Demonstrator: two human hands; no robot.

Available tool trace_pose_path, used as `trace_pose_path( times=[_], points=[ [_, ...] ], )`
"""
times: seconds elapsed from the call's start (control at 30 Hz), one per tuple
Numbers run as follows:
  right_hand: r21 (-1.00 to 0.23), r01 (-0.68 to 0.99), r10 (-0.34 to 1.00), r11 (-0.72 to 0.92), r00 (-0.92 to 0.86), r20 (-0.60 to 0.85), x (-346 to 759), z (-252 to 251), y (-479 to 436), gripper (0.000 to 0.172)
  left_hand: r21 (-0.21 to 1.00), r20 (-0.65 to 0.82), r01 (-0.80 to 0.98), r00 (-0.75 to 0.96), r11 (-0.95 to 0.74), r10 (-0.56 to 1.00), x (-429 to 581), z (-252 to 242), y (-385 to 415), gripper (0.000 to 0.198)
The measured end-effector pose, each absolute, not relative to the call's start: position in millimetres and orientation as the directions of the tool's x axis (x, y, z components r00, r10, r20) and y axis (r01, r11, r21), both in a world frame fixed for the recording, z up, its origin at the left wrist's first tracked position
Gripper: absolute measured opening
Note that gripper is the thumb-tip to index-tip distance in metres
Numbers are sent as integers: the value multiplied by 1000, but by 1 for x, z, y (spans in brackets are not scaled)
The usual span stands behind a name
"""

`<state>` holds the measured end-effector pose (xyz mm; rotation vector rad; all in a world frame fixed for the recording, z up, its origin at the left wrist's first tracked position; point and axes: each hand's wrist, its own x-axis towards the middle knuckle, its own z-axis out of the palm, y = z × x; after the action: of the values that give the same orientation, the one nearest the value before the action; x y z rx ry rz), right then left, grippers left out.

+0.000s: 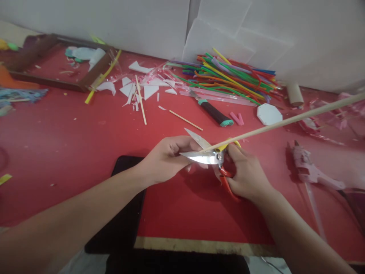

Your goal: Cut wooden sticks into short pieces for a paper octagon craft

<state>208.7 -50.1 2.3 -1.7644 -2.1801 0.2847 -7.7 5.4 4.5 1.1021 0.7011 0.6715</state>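
Note:
A long thin wooden stick (273, 126) slants down from the upper right to between the parted blades of a pair of scissors (199, 157). My right hand (252, 173) is closed round the scissors' red and yellow handles. My left hand (167, 160) is closed at the stick's lower end, just beyond the blades, with its fingertips partly hidden behind them. Both hands are above the red table (171, 213). Beyond the scissors, a short wooden stick (186, 120) and a black-and-teal-handled knife (213, 112) lie on the table.
A dark tablet-like slab (122, 213) lies under my left forearm. At right are a pink glue gun (306, 165) and a white octagonal piece (269, 114). Along the back lie colourful pipe cleaners (236, 78), white scraps (150, 91) and a brown frame (85, 82).

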Motion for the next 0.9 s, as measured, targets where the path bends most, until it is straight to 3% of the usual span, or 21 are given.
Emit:
trace_pose_path(
  times=[0.3, 0.47, 0.57, 0.77, 0.9],
  points=[
    [-306, 927, 973, 218, -183, 141, 207, 2, -51, 23, 939, -179, -126, 613, 319, 770, -6, 7, 5, 8],
    [-261, 949, 978, 177, -140, 154, 205, 2, -55, 13, 936, -207, -97, 624, 338, 753, -6, 5, 3, 5],
    [-250, 950, 977, 184, -150, 151, 204, 3, -56, 18, 939, -189, -114, 618, 324, 763, -6, 6, 2, 8],
    [-289, 945, 988, 152, -135, 79, 204, 5, -55, 22, 977, -150, -37, 592, 212, 792, -6, 13, 0, 10],
    [-278, 952, 989, 126, -100, 106, 203, 3, -52, 19, 997, -48, -24, 553, 74, 832, -5, 18, -1, 7]
  ],
)
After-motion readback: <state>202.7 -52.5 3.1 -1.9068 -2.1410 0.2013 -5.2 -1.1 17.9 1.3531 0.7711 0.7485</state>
